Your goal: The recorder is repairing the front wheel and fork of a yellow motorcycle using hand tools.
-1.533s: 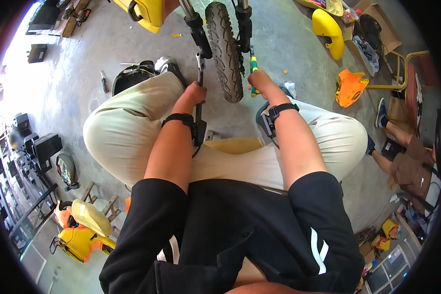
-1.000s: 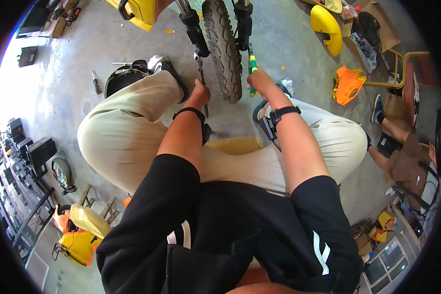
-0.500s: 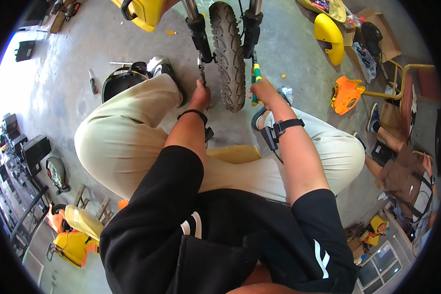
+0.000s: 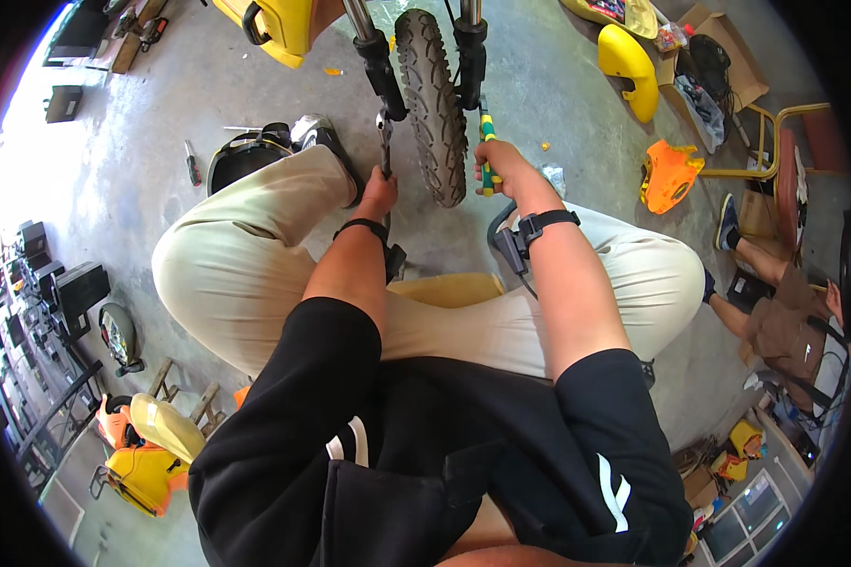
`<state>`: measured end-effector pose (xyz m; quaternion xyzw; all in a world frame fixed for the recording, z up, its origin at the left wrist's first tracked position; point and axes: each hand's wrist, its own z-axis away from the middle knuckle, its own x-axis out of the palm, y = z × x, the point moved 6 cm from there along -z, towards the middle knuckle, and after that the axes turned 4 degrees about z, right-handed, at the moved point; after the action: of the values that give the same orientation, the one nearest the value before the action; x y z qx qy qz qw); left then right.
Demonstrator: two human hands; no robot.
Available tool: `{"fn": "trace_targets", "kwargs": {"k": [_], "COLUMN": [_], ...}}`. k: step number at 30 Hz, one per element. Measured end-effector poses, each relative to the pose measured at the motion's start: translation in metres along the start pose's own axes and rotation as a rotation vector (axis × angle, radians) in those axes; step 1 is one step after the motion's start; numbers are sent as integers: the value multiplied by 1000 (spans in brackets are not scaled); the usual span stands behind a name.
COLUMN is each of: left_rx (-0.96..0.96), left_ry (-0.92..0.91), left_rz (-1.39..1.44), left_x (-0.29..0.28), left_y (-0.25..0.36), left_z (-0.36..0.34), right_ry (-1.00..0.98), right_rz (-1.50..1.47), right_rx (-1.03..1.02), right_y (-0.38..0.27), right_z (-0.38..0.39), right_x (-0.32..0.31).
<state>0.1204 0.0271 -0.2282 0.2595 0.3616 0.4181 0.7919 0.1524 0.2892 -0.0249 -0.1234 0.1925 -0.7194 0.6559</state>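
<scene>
A knobbly black tyre (image 4: 430,109) stands upright between the two legs of a fork, whose black lower ends (image 4: 382,77) flank it. My left hand (image 4: 379,192) is closed round a dark metal wrench (image 4: 385,142), its head up at the lower end of the left fork leg. On the other side of the tyre, my right hand (image 4: 503,165) grips a tool with a green-and-yellow handle (image 4: 487,128). That tool's metal tip points up at the right fork leg's lower end. Its exact kind, and whether it touches the fork, I cannot tell.
Around my feet lie a screwdriver (image 4: 192,163) and a black curved part (image 4: 246,156). To the right are a yellow fender (image 4: 627,71), an orange shell (image 4: 669,177), an open cardboard box (image 4: 739,61) and a metal-framed chair (image 4: 771,142). Another person (image 4: 785,317) sits at far right.
The view has shifted slightly, with the tyre and fork now a little lower and further left. More of the wrench head shows above my left hand. Both hands keep their grip.
</scene>
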Motion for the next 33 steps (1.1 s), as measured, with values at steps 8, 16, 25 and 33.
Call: {"fn": "trace_targets", "kwargs": {"k": [8,16,25,33], "left_rx": [-24,-289,-533,-421], "left_ry": [185,-36,-350,-418], "left_rz": [-210,245,109,-117], "left_x": [-26,-47,-118,-135], "left_y": [29,50,140,181], "left_z": [4,33,80,103], "right_ry": [-12,-8,-25,-24], "right_rz": [33,-11,-7,-4], "right_rx": [-31,-15,-11,-38], "right_y": [1,1,0,1], "right_z": [-6,-10,-7,-8], "right_x": [-2,-3,-2,-3]}}
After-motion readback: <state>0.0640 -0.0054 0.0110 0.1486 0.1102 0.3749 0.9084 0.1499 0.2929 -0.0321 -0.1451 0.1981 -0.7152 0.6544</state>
